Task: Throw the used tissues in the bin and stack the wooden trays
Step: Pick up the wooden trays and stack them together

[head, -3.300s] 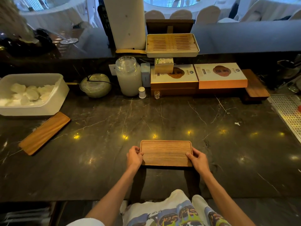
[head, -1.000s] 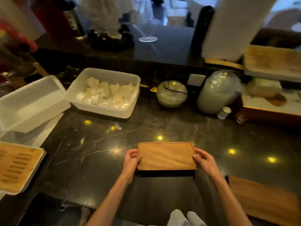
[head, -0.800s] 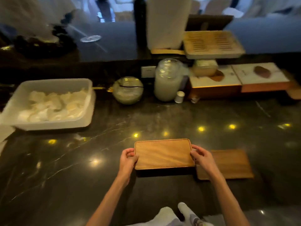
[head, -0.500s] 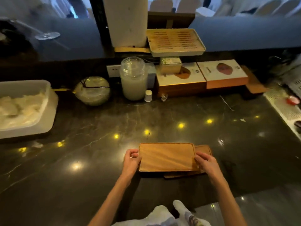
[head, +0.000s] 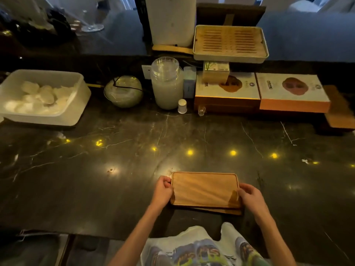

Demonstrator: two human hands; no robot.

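A flat wooden tray lies near the front edge of the dark marble counter, held by both short ends. My left hand grips its left end and my right hand grips its right end. Under it sits a second wooden tray, of which only a thin strip along the front and right shows. The upper tray nearly covers the lower one. A white plastic tub with crumpled white tissues stands at the far left.
Along the back stand a glass bowl, a large glass jar, two flat boxes and a slatted tea tray raised on a small box. Another wooden board lies at the far right.
I carried the tray from the left part of the counter to the right and set it over the second tray, sliding it until it almost covers that one.
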